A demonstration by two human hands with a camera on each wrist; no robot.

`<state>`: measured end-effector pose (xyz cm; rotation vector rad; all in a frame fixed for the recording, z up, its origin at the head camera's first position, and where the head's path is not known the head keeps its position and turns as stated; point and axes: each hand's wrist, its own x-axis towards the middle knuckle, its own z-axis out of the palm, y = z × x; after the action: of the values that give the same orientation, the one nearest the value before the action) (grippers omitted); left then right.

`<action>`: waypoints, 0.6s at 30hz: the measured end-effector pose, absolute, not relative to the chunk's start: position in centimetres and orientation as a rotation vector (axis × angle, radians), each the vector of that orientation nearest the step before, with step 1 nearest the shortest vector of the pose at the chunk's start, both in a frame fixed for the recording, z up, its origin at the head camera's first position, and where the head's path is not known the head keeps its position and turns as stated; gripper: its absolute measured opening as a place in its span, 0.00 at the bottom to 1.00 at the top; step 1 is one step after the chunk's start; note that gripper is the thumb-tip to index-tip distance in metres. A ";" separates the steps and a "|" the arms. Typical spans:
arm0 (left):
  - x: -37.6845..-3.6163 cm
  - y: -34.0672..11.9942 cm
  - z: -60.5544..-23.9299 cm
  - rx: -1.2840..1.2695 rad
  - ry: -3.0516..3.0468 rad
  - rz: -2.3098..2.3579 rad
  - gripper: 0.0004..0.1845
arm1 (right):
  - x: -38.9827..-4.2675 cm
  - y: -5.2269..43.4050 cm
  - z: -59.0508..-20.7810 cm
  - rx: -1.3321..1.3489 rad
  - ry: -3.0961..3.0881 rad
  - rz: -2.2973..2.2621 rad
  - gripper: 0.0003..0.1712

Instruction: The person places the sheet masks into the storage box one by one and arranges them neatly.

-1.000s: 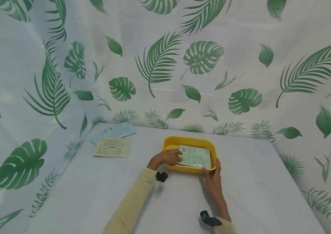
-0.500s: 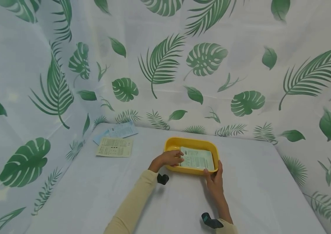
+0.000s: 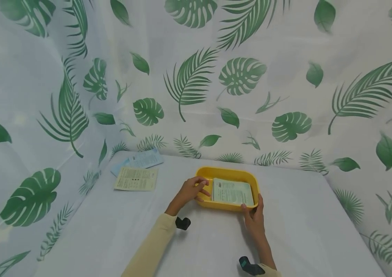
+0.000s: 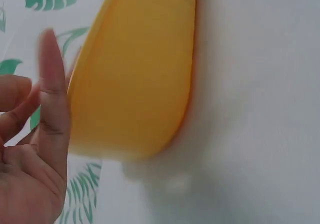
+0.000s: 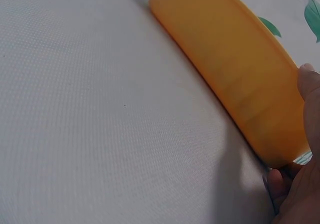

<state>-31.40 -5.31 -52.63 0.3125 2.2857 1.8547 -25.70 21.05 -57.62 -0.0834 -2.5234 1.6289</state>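
A shallow yellow plastic tray (image 3: 227,171) with rounded corners sits on the white table in the head view. Inside it, toward the right, lies a pale green printed booklet or stack of papers (image 3: 232,191). My left hand (image 3: 190,191) hovers at the tray's left end, fingers loosely bent and holding nothing; its little-finger side is close to the tray's wall (image 4: 132,79) in the left wrist view. My right hand (image 3: 255,221) grips the tray's front right corner, thumb at the rim, other fingers around the end. The right wrist view shows the outer side wall (image 5: 230,64).
At the back left of the table lie a cream printed sheet (image 3: 136,179) and light blue printed sheets (image 3: 145,158), partly overlapping. A leaf-patterned white cloth (image 3: 196,127) hangs behind and at both sides.
My left hand has drawn back left from the green papers, its fingers lifting and spreading. My right hand keeps its grip on the tray. The head view has shifted slightly.
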 end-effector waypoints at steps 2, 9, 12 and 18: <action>-31.3 -6.2 -52.7 0.287 2.314 1.909 0.18 | -25.6 21.2 -57.7 -0.082 -2.522 1.614 0.51; -32.1 -9.8 -52.8 0.224 2.908 1.609 0.11 | -25.3 21.4 -57.5 -0.075 -2.534 1.577 0.51; -32.4 -11.5 -53.4 0.285 3.293 1.189 0.06 | -25.2 21.5 -57.3 -0.059 -2.528 1.586 0.50; -32.3 -14.0 -54.2 0.214 3.632 0.416 0.03 | -25.3 21.7 -57.6 -0.064 -2.539 1.579 0.51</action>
<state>-32.29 -13.98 -54.22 0.2143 3.6319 0.4157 -25.27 21.72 -57.63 -0.0643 -2.5385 1.5795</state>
